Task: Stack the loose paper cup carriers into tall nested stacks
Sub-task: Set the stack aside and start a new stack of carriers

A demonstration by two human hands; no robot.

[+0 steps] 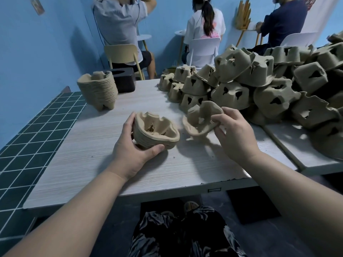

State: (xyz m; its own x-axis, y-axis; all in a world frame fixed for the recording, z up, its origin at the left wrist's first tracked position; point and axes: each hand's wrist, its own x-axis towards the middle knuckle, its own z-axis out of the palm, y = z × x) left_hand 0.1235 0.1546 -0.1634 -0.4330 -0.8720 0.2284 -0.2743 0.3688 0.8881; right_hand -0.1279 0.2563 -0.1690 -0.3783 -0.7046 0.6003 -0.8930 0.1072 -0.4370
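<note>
Pale wood-grain table (pixel 92 160) is carrying everything. Nearest, the left hand (pixel 130 153) is gripping a short nested stack (pixel 156 130) of ribbed, moulded-pulp carriers, cups opening upward. Beside it the right hand (pixel 235 132) is pinching a single carrier (pixel 200 119), tilted leftward. Farther back, a tall stack (pixel 98 89) is leaning, and loose carriers (pixel 259 86) are lying heaped upside down.

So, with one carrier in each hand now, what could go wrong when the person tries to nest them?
1. The right hand pinches the loose carrier by its rim, tilted, so it may go crooked into the small stack that the left hand holds.
2. The big pile lies heaped right behind the right hand; a bump could make carriers slide onto the table.
</note>
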